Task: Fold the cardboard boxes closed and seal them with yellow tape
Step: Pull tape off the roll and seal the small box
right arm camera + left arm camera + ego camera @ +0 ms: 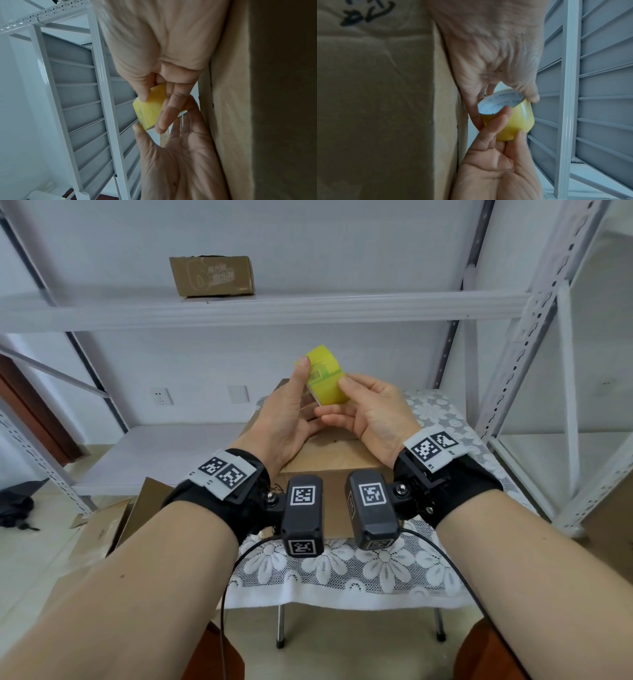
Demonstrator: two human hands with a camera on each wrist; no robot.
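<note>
I am holding the small yellow roll of tape (324, 375) up in mid-air above the brown cardboard box (334, 455) on the lace-covered table (359, 571), my left hand (289, 419) and right hand (371, 410) both pinching it. Its core axis is running roughly left-right, tilted. I am judging the box folded shut; no tape is showing on it yet.

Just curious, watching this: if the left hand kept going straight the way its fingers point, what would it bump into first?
The tape roll it already grips with the right hand. Beyond that, probably the white wall behind the shelf rack, though depth is hard to judge.
</note>
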